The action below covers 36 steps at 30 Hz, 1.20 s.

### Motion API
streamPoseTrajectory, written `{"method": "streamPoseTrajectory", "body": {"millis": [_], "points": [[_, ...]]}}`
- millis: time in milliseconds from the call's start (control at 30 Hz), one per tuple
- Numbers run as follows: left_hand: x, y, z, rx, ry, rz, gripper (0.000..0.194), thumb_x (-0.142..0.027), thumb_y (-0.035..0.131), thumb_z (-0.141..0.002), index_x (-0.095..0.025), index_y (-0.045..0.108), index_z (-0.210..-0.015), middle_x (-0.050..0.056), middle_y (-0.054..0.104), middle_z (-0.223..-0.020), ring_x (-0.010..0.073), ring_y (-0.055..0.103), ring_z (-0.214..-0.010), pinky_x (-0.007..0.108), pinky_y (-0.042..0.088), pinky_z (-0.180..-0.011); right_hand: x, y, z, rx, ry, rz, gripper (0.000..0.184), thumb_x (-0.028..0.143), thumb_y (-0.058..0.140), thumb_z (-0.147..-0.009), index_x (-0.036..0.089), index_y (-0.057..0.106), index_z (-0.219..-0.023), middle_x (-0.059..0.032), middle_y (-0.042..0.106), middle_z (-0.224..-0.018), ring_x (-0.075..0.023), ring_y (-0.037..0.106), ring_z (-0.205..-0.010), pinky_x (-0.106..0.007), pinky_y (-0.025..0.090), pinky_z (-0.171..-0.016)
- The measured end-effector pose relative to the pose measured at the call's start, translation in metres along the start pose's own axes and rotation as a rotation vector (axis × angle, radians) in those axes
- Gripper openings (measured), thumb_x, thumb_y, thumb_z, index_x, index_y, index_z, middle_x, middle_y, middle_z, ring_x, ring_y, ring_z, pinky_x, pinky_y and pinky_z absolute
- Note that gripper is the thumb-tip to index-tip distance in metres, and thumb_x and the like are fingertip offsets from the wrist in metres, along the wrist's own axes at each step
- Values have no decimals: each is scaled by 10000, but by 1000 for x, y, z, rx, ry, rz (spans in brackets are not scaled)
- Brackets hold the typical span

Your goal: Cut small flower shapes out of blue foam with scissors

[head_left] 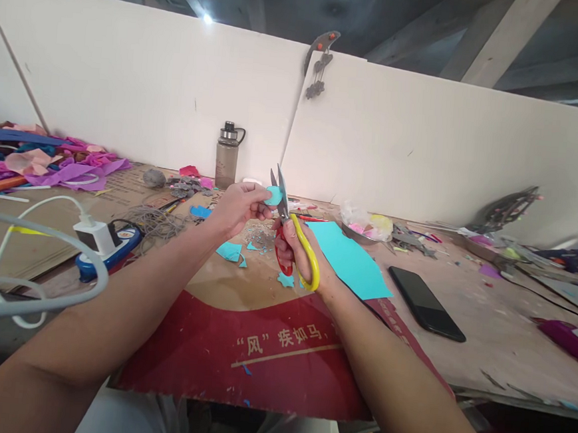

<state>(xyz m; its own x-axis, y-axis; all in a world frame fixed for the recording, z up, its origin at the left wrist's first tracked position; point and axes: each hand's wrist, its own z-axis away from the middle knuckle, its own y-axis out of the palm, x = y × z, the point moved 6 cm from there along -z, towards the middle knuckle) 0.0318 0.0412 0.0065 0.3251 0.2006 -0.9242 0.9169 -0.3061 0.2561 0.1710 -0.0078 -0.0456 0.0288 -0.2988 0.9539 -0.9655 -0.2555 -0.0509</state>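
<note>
My left hand [243, 207] pinches a small turquoise paper piece [273, 196] between thumb and fingertips. In my right hand [297, 247] are scissors [310, 255] with one yellow and one red handle. Their blades point up, slightly parted, right beside the paper piece; whether they touch it I cannot tell. Under my hands lie turquoise scraps [229, 251] and a star-shaped cutout [285, 279] on a red and tan cardboard sheet [183, 355]. A large turquoise paper sheet [353, 258] lies just right of my right hand.
A black phone [426, 304] lies on the right. At the back stands a grey bottle [227, 158]. To the left are a blue power strip [108, 256] with a white charger, looping cables and a colourful paper heap [48, 161]. A white partition [144, 85] closes the back.
</note>
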Motion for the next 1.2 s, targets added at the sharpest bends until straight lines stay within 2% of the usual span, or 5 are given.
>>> {"method": "streamPoseTrajectory", "body": {"millis": [267,600,1200], "points": [[0,1,1,-8,-2,-9,220,-173,836,-752,-144,646,-644,66,702,-631,109,617,-494,247,441,-530,2,2,1,7,12,-20,747,955,655,-790,252,465,-957,93,372,-678,-75,267,-520,-222,247,-420],[4,6,4,30,-21,-13,213,-160,826,-775,-141,660,-643,75,735,-647,114,632,-491,241,451,-521,0,3,2,-21,-3,-34,702,932,650,-830,263,461,-927,85,386,-671,-80,315,-476,-240,325,-397],[6,7,4,31,-25,-8,206,-166,817,-785,-143,656,-660,63,725,-642,101,608,-476,241,440,-517,1,7,4,-37,35,-79,752,943,699,-763,259,436,-930,114,404,-628,-54,309,-433,-200,312,-356]]}}
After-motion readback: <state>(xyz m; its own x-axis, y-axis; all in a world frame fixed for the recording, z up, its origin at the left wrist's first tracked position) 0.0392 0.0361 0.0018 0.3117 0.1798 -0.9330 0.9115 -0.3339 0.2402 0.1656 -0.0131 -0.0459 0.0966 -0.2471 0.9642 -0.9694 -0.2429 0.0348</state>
